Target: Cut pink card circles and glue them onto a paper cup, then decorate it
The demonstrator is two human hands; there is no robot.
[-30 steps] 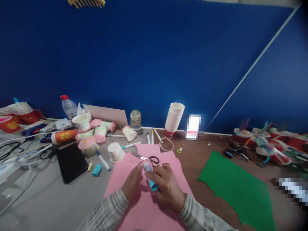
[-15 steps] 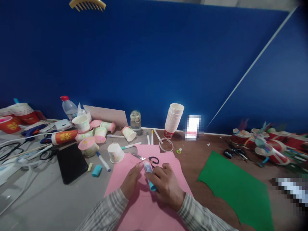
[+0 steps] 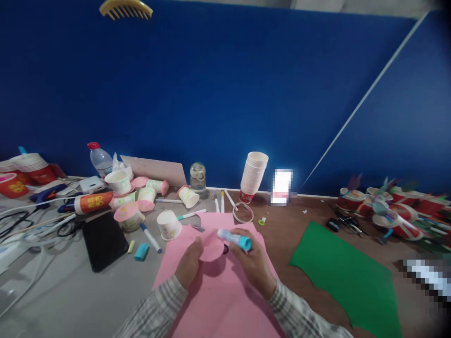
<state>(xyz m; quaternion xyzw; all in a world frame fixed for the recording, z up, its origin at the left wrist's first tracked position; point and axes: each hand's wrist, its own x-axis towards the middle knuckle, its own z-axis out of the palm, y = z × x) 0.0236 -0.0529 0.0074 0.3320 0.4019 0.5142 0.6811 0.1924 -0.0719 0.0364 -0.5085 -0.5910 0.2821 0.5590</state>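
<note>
My left hand (image 3: pixel 189 264) pinches the left edge of a round pink paper piece (image 3: pixel 212 249) above a large pink paper sheet (image 3: pixel 221 300). In my right hand (image 3: pixel 257 270) is a glue stick (image 3: pixel 235 238), pale at one end and blue at the other. Its pale tip is at the upper right edge of the round piece; whether it touches I cannot tell. Scissors (image 3: pixel 226 249) lie on the sheet, mostly hidden beneath the round piece. A white paper cup (image 3: pixel 169 226) stands near the sheet's upper left corner.
Markers (image 3: pixel 151 238), a black tablet-like device (image 3: pixel 104 241) and several cups with pink paper pieces (image 3: pixel 128 216) lie to the left. Behind are a glass jar (image 3: pixel 198 180) and a tall cup stack (image 3: pixel 254 173). Green paper (image 3: pixel 347 277) lies at right; a blue partition (image 3: pixel 225 94) closes the back.
My right hand has swung the glue stick from pointing upward to lying more sideways, its pale end left. The round pink piece now shows face-up in my left hand, covering most of the scissors.
</note>
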